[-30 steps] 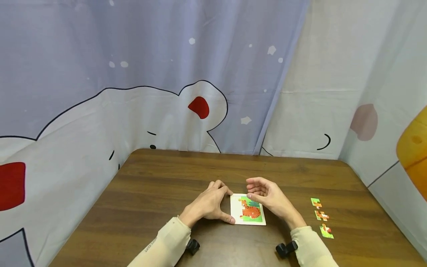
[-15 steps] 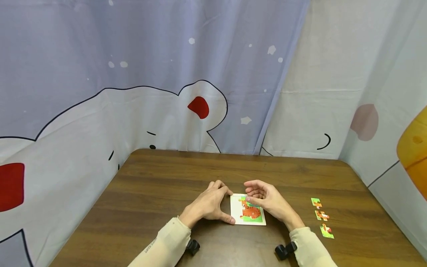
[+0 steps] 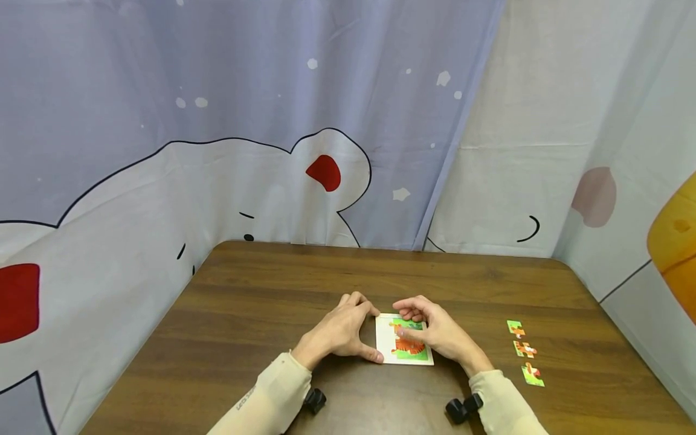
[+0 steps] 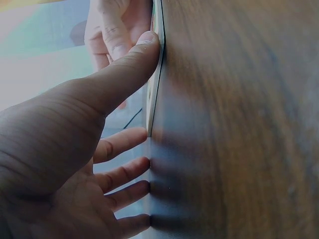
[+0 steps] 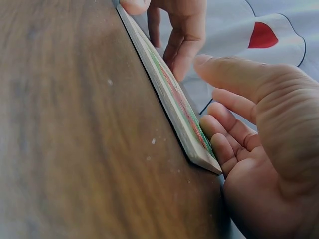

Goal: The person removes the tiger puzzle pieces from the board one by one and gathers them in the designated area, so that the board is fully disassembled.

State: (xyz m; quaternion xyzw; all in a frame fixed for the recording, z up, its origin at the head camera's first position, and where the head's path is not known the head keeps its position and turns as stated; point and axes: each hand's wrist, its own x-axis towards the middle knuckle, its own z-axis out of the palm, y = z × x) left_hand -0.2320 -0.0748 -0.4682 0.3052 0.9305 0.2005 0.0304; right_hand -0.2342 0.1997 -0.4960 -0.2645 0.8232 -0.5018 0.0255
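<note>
A square jigsaw puzzle board [image 3: 384, 341] lies on the table, its picture an orange striped tiger on green, with bare white at the left. My left hand [image 3: 339, 332] steadies it, thumb at the near left corner and index finger at the far left corner. The other left fingertips rest on the table in the left wrist view. Over the board's right part is my right hand [image 3: 441, 331], fingers loosely bent and thumb apart from them. In the right wrist view its fingertips meet the picture near the board's edge [image 5: 174, 119]. The right hand covers part of the tiger.
Three loose puzzle pieces lie in a column at the right: a top piece [image 3: 515, 328], a middle piece [image 3: 524, 350] and a bottom piece [image 3: 532, 375]. The wooden table [image 3: 261, 290] backs onto a printed curtain [image 3: 261, 199].
My right hand has moved left and slightly nearer over the board, its thumb now over the tiger. The left hand and the loose pieces stay in place.
</note>
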